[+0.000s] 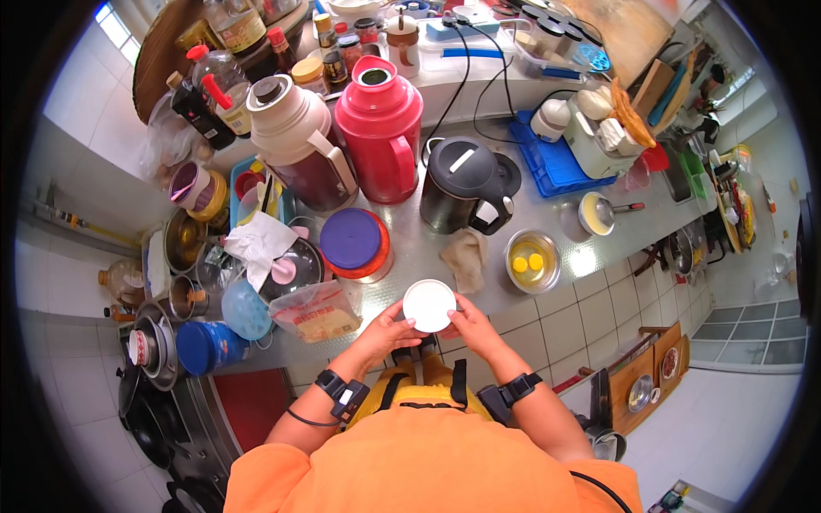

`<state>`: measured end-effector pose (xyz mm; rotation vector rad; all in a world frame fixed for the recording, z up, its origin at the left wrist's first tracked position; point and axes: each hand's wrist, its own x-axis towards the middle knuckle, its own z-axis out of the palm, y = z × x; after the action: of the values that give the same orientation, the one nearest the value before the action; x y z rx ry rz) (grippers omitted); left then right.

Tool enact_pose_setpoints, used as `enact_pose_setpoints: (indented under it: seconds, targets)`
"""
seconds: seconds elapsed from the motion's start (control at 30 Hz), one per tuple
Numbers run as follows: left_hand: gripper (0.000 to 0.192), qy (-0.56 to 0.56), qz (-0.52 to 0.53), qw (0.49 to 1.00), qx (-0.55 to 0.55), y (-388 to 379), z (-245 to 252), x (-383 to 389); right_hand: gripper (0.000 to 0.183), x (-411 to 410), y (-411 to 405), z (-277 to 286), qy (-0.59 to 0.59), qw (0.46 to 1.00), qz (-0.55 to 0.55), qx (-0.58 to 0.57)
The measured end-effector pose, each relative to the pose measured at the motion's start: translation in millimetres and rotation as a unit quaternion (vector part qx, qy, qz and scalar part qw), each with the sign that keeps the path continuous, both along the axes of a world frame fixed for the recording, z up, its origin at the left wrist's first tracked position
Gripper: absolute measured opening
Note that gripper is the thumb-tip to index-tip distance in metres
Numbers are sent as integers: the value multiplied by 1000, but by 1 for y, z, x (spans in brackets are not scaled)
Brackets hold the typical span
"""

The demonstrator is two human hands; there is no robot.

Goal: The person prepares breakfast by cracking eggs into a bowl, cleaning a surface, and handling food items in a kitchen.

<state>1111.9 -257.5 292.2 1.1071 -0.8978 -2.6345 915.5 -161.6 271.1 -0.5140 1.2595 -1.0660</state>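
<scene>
Between my left hand (389, 332) and my right hand (473, 322), a small round white container (430, 306) is held at the counter's front edge. My fingers wrap its sides and both thumbs rest near its rim. Whether the white top is a lid or its contents, I cannot tell. Just beyond it a crumpled brown cloth (464, 260) lies on the metal counter (410, 237). To the right stands a metal bowl (557, 263) with two egg yolks (527, 263) in clear egg white. Farther right, a smaller bowl (596, 213) holds pale yellow stuff and a long-handled ladle (606, 211).
A black electric kettle (458, 186), a red thermos (380, 131) and a cream-topped thermos (301, 141) stand behind. A purple-lidded jar (353, 240) and a plastic bag (317, 312) sit to the left. A blue tray (545, 170) lies at the back right.
</scene>
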Motion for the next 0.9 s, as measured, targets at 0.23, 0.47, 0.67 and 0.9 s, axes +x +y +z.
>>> enact_pose_setpoints:
  seconds: [0.23, 0.47, 0.67, 0.9]
  targets:
    - [60, 11, 1, 1000, -12, 12, 7, -1, 47, 14, 8, 21, 133, 990, -38, -5]
    - [63, 19, -28, 999, -22, 22, 8, 6, 40, 29, 19, 25, 199, 977, -71, 11]
    - [58, 18, -40, 999, -18, 27, 8, 12, 32, 36, 29, 16, 204, 970, -128, 25]
    - [57, 32, -45, 998, -25, 28, 10, 18, 28, 45, 31, 27, 194, 971, -130, 43]
